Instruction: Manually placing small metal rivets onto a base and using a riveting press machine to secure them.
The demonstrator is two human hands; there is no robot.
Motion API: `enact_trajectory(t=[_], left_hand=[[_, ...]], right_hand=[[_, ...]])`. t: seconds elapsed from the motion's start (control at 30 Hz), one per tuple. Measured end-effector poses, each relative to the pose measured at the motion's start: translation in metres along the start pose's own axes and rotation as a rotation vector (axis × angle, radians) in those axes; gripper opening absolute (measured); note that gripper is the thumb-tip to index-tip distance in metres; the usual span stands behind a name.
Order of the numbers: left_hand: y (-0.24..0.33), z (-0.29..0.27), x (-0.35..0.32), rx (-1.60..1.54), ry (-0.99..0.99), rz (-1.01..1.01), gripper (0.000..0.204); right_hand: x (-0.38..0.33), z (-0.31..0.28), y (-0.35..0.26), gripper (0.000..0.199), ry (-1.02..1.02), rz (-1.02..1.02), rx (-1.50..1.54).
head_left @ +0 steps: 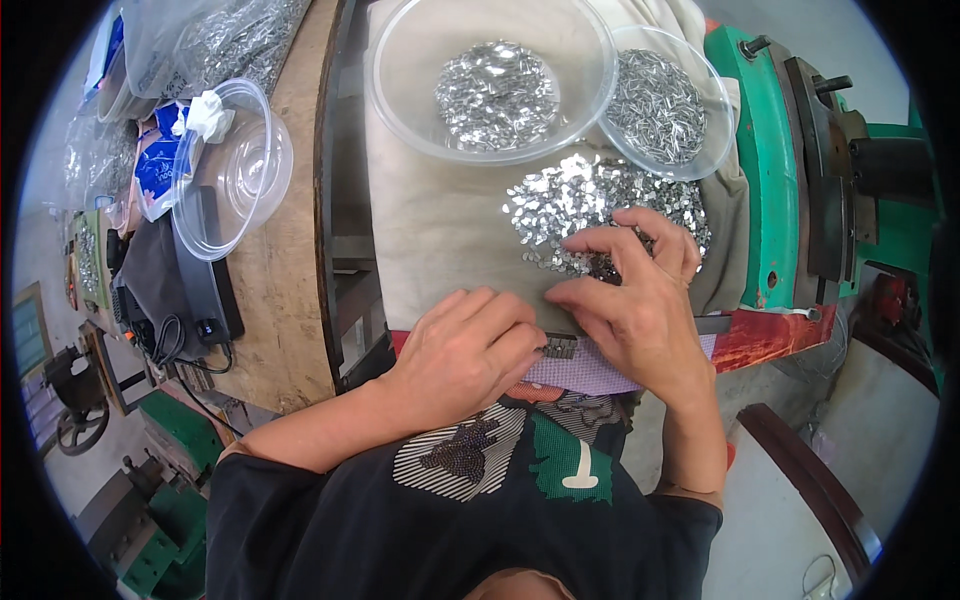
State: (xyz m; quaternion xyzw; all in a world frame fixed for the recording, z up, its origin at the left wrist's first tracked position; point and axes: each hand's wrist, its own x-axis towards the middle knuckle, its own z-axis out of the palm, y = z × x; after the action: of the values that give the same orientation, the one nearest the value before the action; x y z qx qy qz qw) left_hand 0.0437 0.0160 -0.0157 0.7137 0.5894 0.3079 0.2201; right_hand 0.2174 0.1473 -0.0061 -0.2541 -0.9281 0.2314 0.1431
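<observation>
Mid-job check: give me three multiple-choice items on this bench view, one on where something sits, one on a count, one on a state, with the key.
1. Where is the loose heap of shiny flat metal pieces?
A. On the beige cloth, under the right hand's fingertips
B. Inside the green machine
C. On the wooden bench

2. How many clear plastic bowls on the beige cloth hold metal parts?
A. None
B. Two
C. Five

3. What is the state of the clear round plastic tub on the wooden bench?
A. Full of metal pieces
B. No metal pieces in it
C. Sealed with a lid

Key: 1 A, the right hand rests on the heap; 2 B, two filled bowls sit side by side; 3 B, you see through its bottom.
</observation>
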Motion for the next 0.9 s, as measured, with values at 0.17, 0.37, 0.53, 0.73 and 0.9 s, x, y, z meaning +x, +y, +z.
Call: enact_trajectory(t=[0.17, 0.37, 0.53, 0.73, 0.9], left_hand=[[0.004, 0.005, 0.004, 0.014, 0.001, 0.017, 0.019], [0.003, 0.009, 0.004, 0.045, -0.005, 0.036, 0.019], [0.002, 0.008, 0.002, -0.039, 0.009, -0.006, 0.022], [0.0, 0.008, 0.002, -0.045, -0.009, 0.002, 0.021], [0.002, 0.01, 0.002, -0.032, -0.002, 0.002, 0.021]], right_hand=[[-0.001, 0.001, 0.0, 0.01, -0.023, -0.062, -0.073], [-0.023, -0.002, -0.002, 0.014, 0.116, 0.039, -0.038], [-0.055, 0.008, -0.012, 0.018, 0.19, 0.104, 0.045], [-0.068, 0.023, -0.019, 0.02, 0.186, 0.101, 0.028], [-0.069, 0.027, -0.022, 0.02, 0.237, 0.092, -0.026]])
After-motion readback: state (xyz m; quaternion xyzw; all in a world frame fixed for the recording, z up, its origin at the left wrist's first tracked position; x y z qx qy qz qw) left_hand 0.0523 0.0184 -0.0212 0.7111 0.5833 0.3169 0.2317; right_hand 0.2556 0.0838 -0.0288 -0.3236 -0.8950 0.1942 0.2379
